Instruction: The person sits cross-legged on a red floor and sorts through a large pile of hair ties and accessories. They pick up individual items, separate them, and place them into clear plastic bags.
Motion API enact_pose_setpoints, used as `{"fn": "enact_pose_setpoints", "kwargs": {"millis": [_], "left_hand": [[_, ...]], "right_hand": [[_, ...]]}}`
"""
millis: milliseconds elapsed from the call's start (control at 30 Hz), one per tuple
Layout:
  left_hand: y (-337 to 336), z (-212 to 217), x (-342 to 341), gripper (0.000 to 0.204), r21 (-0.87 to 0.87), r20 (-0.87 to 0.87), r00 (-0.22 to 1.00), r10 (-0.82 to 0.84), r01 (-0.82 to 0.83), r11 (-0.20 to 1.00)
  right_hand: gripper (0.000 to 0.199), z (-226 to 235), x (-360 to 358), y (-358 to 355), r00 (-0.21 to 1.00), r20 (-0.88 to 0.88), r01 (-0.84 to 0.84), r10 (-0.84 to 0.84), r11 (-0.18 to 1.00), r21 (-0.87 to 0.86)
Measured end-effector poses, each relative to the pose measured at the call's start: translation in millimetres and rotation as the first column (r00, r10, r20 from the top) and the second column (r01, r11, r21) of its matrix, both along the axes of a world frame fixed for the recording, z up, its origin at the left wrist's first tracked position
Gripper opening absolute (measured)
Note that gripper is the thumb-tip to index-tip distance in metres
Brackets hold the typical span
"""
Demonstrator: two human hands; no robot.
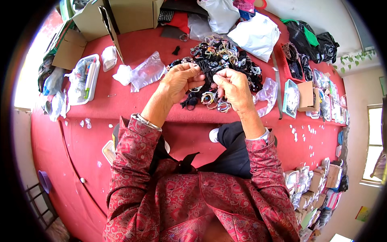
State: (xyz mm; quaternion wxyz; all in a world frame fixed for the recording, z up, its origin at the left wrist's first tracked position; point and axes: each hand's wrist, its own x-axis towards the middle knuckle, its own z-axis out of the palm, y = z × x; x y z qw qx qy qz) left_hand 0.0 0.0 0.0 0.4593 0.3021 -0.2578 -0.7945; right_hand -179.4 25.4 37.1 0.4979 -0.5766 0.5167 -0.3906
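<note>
A large heap of hair ties, mostly black with pale and coloured ones mixed in, lies on the red-covered table. Over its near side I hold up both hands, a short gap apart. Thumb and forefinger of my left hand are pinched together; what is between them, if anything, blends into the dark heap. My right hand makes a similar pinch, and its fingertips hide whatever they grip. Below the hands, a few loose pale hair ties lie at the heap's near edge. A lone black hair tie lies to the left.
Clear plastic bags lie left and right of the heap. Farther left stand a white tray and an open cardboard box. White bags sit behind. A red basket and a small carton stand at right.
</note>
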Motion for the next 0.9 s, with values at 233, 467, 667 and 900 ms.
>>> {"fn": "enact_pose_setpoints", "kwargs": {"millis": [233, 467, 667, 900], "left_hand": [[-2, -8, 4, 0.008, -0.015, 0.067, 0.998, 0.003, -0.002, 1.000], [9, -11, -8, 0.019, 0.120, 0.301, 0.950, -0.083, 0.048, 0.992], [1, -42, -1, 0.020, 0.068, 0.444, 0.896, 0.003, -0.037, 0.997], [-27, -114, 42, 0.025, -0.347, 0.920, 0.188, 0.343, -0.010, 0.938]], "right_hand": [[0.013, 0, 3, 2, 0.999, -0.034, 0.012, -0.015, 0.997, -0.071], [0.012, -65, 20, -1, 0.958, -0.188, 0.172, -0.214, 0.961, -0.218], [0.015, -85, 32, 22, 0.953, -0.299, -0.057, -0.050, 0.939, -0.339], [0.017, -65, 23, 64, 0.535, -0.766, -0.696, 0.356, 0.700, -0.161]]}}
